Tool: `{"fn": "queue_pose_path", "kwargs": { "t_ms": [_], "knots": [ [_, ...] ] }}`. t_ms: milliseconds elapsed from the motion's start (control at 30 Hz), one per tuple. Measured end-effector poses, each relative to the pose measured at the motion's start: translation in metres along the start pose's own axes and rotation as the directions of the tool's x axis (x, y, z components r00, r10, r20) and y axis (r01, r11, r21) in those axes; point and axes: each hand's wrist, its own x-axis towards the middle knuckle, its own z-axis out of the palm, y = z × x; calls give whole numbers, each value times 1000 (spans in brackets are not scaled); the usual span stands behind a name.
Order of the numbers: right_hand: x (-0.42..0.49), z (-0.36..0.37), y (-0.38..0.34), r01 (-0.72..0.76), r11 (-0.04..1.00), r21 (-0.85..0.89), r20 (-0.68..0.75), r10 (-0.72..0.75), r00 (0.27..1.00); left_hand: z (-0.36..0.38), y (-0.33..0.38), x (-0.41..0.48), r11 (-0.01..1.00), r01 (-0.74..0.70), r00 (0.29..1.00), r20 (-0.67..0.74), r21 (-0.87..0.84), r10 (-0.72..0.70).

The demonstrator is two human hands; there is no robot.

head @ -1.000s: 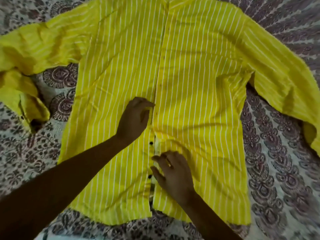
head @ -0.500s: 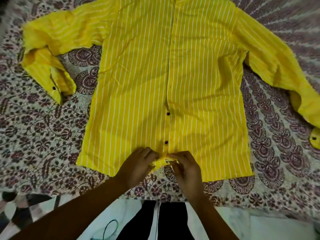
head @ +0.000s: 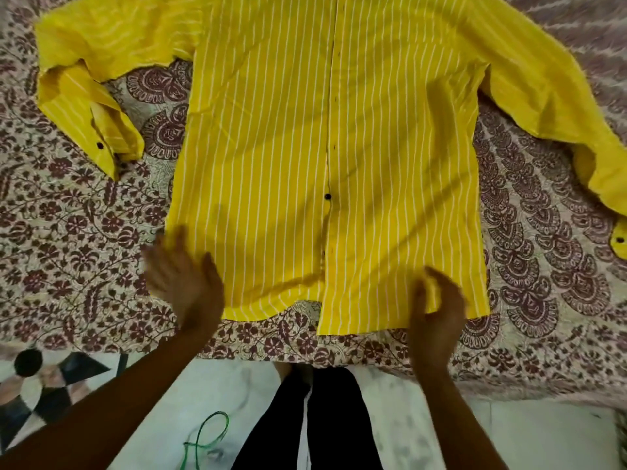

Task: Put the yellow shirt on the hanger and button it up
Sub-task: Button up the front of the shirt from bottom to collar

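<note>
Count: 1 yellow shirt point(head: 271, 130). 2 hands: left hand point(head: 185, 283), right hand point(head: 437, 317). 3 black buttons clearly seen: placket button point(head: 327, 197), cuff button point(head: 99, 144), other cuff button point(head: 620, 239). 1 bedsheet point(head: 84, 232). 1 green cord point(head: 207, 432).

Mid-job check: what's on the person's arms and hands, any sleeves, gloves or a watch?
The left forearm and right forearm are bare to the frame edge: no sleeves, gloves or watch show. The left hand and right hand are motion-blurred, so rings cannot be told.
</note>
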Motion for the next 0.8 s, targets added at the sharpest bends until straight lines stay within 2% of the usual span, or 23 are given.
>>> {"fn": "queue_pose_path", "kwargs": {
  "t_ms": [33, 67, 100, 167, 233, 333, 433, 500, 567, 600, 633, 667, 700, 733, 767, 800],
  "knots": [
    [15, -6, 12, -112, 993, -21, -138, 108, 984, -5, -5, 5, 992, 118, 993, -1, -46, -119],
    [31, -13, 23, -247, 969, -1, -240, 239, 941, -10, -9, 9, 978, 181, 984, 24, -106, -179],
    [43, -20, 30, -396, 917, 49, -276, 393, 877, -14, -15, 13, 964, 210, 977, 71, -162, -201],
    [60, -33, 43, -617, 785, 53, -152, 617, 772, -24, -21, 19, 945, 261, 955, 196, -197, -222],
    [68, -44, 53, -656, 754, 40, 23, 656, 755, -33, -26, 24, 941, 288, 923, 312, -176, -224],
    [77, -61, 57, -689, 687, 231, 209, 657, 724, -48, -30, 30, 912, 334, 903, 359, -239, -236],
    [79, -78, 69, -698, 593, 401, 185, 694, 696, -61, -46, 36, 837, 434, 867, 407, -334, -287],
    [76, -84, 74, -696, 657, 290, 137, 691, 710, -66, -56, 39, 864, 436, 838, 464, -251, -288],
    [68, -83, 79, -676, 727, 120, 136, 663, 736, -68, -62, 37, 932, 341, 856, 451, -123, -254],
    [63, -79, 78, -649, 759, 51, 139, 639, 757, -68, -59, 32, 955, 288, 886, 400, -74, -236],
    [57, -76, 78, -598, 800, -51, 102, 600, 794, -65, -62, 26, 986, 169, 935, 317, -5, -159],
    [51, -71, 75, -513, 839, -180, 33, 527, 849, -61, -60, 18, 996, -24, 978, 210, 91, 5],
    [43, -67, 70, -395, 870, -293, -22, 407, 913, -60, -55, 7, 960, -227, 970, 125, 163, 208],
    [34, -62, 61, -247, 898, -363, -26, 255, 967, -55, -51, -3, 893, -413, 910, 98, 176, 402],
    [23, -55, 51, -81, 923, -376, 33, 101, 994, -49, -44, -15, 833, -544, 836, 149, 100, 528],
    [11, -45, 42, 82, 939, -334, 139, -37, 990, -42, -39, -27, 776, -630, 749, 243, -30, 617]
  ]
}}
